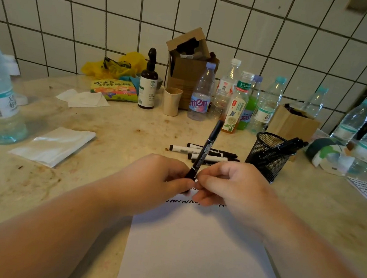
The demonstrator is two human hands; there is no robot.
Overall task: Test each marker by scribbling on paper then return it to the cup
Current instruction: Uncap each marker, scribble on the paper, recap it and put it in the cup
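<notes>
Both hands' grip closed on one black marker (pixel 203 154) — left hand (pixel 160 179), right hand (pixel 229 184), above scribbled paper (pixel 200 253)

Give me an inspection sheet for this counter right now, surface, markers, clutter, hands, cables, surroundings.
Surface: beige stone counter, stained.
Job's things: black marker held tilted over white paper, scribbles at its top edge; loose markers lying behind; mesh cup with markers inside.
Clutter: water bottles, spray bottle, cardboard box, tissues, snack bag.
Grippers: left hand and right hand both pinch the marker's lower end.
Cables: nothing seen.
Surroundings: white tiled wall.
</notes>
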